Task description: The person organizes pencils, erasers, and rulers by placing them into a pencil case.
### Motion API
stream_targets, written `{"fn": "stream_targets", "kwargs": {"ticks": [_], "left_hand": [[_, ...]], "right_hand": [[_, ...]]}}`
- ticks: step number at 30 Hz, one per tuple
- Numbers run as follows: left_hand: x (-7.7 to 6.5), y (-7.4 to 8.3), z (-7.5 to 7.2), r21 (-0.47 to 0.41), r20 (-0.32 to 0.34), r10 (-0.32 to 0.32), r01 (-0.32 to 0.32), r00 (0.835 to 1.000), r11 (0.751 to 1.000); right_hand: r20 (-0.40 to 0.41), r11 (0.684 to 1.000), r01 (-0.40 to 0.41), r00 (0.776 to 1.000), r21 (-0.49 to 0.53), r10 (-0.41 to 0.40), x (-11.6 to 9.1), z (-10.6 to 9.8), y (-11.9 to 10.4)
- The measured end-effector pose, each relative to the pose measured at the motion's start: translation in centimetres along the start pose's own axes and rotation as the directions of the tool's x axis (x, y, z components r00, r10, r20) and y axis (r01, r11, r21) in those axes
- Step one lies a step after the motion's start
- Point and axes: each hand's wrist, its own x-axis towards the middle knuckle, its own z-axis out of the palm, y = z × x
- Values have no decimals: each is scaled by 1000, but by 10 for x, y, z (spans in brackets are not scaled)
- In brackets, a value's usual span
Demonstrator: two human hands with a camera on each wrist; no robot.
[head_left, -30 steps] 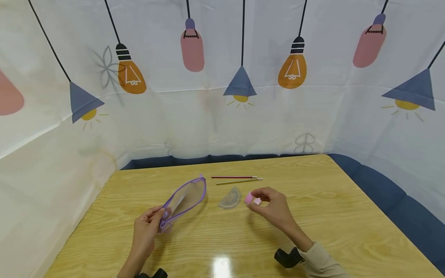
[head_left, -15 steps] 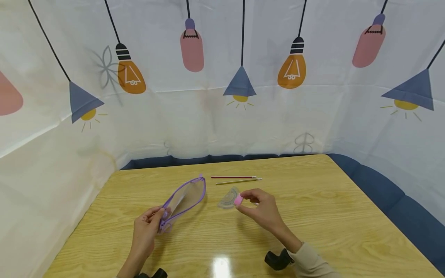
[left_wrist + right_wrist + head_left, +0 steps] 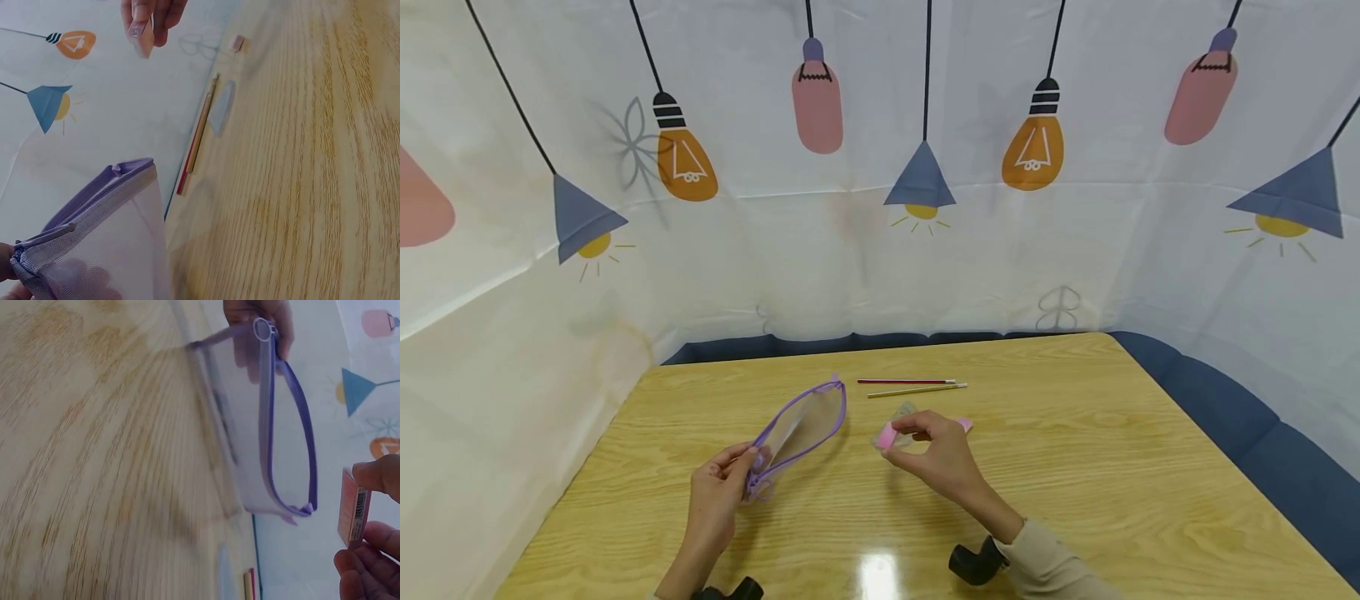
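Note:
By its near end, my left hand [image 3: 713, 500] grips a see-through mesh zip pouch [image 3: 808, 429] with purple edging, its mouth spread apart. A pink eraser [image 3: 888, 436] with a barcode label, visible on the eraser [image 3: 355, 512] in the right wrist view, is pinched between the thumb and fingers of my right hand [image 3: 943, 462]. That hand hovers above a clear protractor [image 3: 906, 410], partly hiding it, to the right of the pouch. A second small pink block [image 3: 966, 425], perhaps another eraser, lies behind the right hand on the table.
Two pencils, a dark red pencil [image 3: 904, 382] and a gold pencil [image 3: 917, 390], lie side by side beyond the protractor. The wooden table [image 3: 1112, 467] ends at a dark blue padded border, with a lamp-patterned cloth [image 3: 850, 250] hanging behind.
My right hand has picked the pink eraser up from beside the other pink block and carried it left, over the protractor towards the pouch. The left hand and pouch stay nearly still.

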Motion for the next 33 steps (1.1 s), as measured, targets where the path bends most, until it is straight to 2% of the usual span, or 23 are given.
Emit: {"fn": "stream_targets", "kwargs": {"ticks": [20, 33], "left_hand": [[-2, -1, 2, 2, -1, 7, -7, 1000, 1000], [-4, -2, 3, -4, -3, 13, -13, 1000, 1000]], "right_hand": [[89, 998, 0, 996, 60, -5, 21, 28, -8], [123, 1000, 21, 992, 18, -23, 32, 42, -1]]}}
